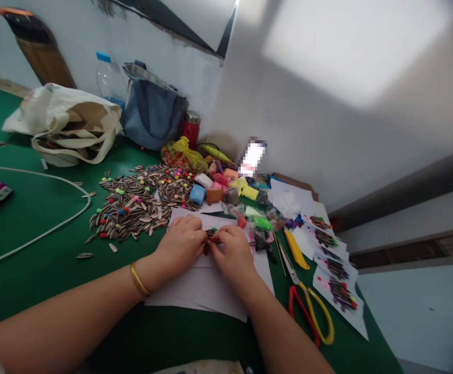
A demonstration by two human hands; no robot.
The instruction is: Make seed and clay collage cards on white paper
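My left hand [182, 241] and my right hand [234, 255] meet over white paper sheets [206, 291] on the green table. Between their fingertips is a small cluster of dark striped seeds [210, 234] with a bit of green, mostly hidden by the fingers. Both hands have their fingers bent and pressed together on this cluster. A gold bangle [138, 279] circles my left wrist. Just beyond my left hand lies a wide heap of striped seeds [133, 208] dotted with small coloured balls. Coloured clay packets [214, 195] lie behind the paper.
Scissors [297, 283] and a yellow cutter [296, 249] lie right of the paper. Farther right are sheets with seed pieces [360, 317]. Behind stand a blue bag [152, 111], red flask [191, 130] and phone [252, 157]. A white cable [47, 231] curves at left.
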